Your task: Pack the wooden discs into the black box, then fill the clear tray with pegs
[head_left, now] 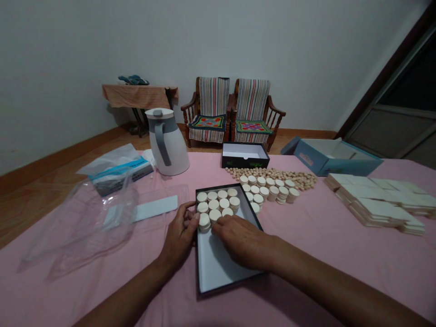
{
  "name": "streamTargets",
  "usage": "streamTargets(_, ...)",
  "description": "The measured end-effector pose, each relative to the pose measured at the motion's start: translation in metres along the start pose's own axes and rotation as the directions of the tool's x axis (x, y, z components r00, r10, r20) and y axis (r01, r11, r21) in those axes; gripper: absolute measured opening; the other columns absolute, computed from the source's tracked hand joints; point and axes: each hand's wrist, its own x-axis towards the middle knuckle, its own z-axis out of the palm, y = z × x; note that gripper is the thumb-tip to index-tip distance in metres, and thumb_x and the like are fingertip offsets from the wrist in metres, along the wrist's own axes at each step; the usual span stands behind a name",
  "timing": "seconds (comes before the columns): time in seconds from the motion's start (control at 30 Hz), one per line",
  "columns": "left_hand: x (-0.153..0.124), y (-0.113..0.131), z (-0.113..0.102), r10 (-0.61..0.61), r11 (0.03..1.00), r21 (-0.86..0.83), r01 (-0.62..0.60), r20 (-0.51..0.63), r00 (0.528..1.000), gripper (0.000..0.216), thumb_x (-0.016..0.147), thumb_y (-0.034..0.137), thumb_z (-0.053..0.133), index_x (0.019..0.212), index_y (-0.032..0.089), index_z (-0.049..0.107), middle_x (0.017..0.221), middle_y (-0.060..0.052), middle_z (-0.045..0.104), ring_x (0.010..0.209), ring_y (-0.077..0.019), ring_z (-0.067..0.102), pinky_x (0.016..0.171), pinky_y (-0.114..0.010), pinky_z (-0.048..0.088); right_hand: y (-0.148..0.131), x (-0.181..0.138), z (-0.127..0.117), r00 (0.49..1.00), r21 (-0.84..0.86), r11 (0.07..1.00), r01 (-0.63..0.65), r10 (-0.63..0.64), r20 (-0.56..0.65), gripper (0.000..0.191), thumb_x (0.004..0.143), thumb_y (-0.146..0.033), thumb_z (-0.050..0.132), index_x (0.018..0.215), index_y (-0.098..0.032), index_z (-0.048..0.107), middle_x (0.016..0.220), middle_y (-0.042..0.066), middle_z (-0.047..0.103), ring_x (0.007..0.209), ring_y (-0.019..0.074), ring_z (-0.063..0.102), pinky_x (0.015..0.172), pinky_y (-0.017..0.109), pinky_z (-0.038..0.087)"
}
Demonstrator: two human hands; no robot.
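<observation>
A shallow black-rimmed box [221, 271] with a white inside lies on the pink cloth in front of me. Stacks of round pale wooden discs [213, 204] stand in rows across its far part. My left hand [180, 231] grips the box's left rim with bent fingers, its thumb beside the nearest left stack. Inside the box, my right hand [240, 238] is closed at the near row, fingers pointing down against a stack of wooden discs [215, 216]; the hand hides most of that stack. More disc stacks [272, 193] stand on the cloth just right of the box.
Small wooden pieces [289, 176] lie in a heap behind the loose stacks, near a black box [245, 156]. At right are square wooden pieces [378, 195] and a blue box [335, 156]. A jug [169, 145], a tissue pack [121, 175] and clear plastic packaging [91, 222] occupy the left.
</observation>
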Motion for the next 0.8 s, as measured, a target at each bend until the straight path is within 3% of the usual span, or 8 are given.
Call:
streamTargets(0.27, 0.0, 0.001, 0.0, 0.025, 1.0, 0.019, -0.025, 0.001, 1.0, 0.039, 0.086, 0.043, 0.049, 0.116, 0.019, 0.047, 0.069, 0.005, 0.047, 0.061, -0.0128, 0.05, 0.054, -0.022, 0.039, -0.006, 0.007, 0.0, 0.996, 0.052, 0.995, 0.086, -0.085, -0.016, 0.026, 0.076, -0.001, 0.043, 0.092, -0.011, 0.062, 0.091, 0.011, 0.064, 0.08, 0.0178, 0.06, 0.071, 0.027, 0.045)
streamTargets(0.53, 0.0, 0.001, 0.0, 0.019, 1.0, 0.023, -0.019, -0.003, 1.0, 0.039, 0.085, 0.044, 0.05, 0.115, 0.019, 0.048, 0.068, 0.005, 0.046, 0.059, -0.0125, 0.05, 0.052, -0.022, 0.039, -0.007, 0.005, 0.001, 0.991, 0.192, 0.974, 0.118, -0.102, -0.089, 0.031, 0.076, -0.003, 0.043, 0.101, -0.011, 0.06, 0.098, 0.011, 0.065, 0.085, 0.0165, 0.06, 0.075, 0.026, 0.046)
streamTargets(0.67, 0.0, 0.0, -0.001, 0.023, 1.0, 0.02, -0.023, 0.003, 1.0, 0.04, 0.086, 0.043, 0.049, 0.117, 0.019, 0.048, 0.07, 0.004, 0.049, 0.062, -0.013, 0.051, 0.054, -0.022, 0.04, 0.01, -0.027, -0.016, 0.956, 0.348, 0.937, 0.026, 0.078, -0.281, 0.029, 0.082, -0.007, 0.043, 0.103, -0.016, 0.061, 0.1, 0.008, 0.066, 0.093, 0.016, 0.059, 0.083, 0.028, 0.046)
streamTargets(0.8, 0.001, 0.001, -0.001, 0.027, 0.999, 0.036, -0.026, -0.015, 1.0, 0.042, 0.085, 0.044, 0.051, 0.117, 0.018, 0.05, 0.069, 0.004, 0.049, 0.06, -0.0127, 0.05, 0.052, -0.022, 0.038, 0.048, -0.061, -0.022, 0.802, 0.423, 0.884, -0.2, 0.396, -0.448, 0.022, 0.084, -0.014, 0.044, 0.095, -0.018, 0.063, 0.092, 0.005, 0.067, 0.082, 0.0146, 0.06, 0.075, 0.028, 0.047)
